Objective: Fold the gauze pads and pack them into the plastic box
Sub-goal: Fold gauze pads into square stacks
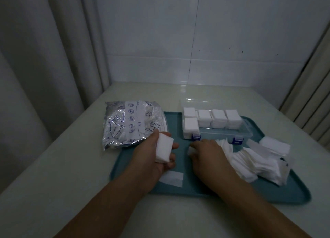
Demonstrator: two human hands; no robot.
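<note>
My left hand (151, 153) grips a thick stack of folded white gauze pads (164, 149) above the left part of the teal tray (178, 189). My right hand (208, 154) lies palm down on the tray, its fingertips pinching a small white gauze piece (190, 150). A flat folded gauze pad (172, 178) rests on the tray below my left hand. A loose pile of unfolded gauze (257, 164) spreads right of my right hand. The clear plastic box (214, 124), with blue latches, stands open at the tray's back and holds several stacks of folded pads.
A silver foil bag (133, 122) with blue printing lies at the tray's left, partly over its rim. The tray sits on a pale table against a white tiled wall. Curtains hang at both sides.
</note>
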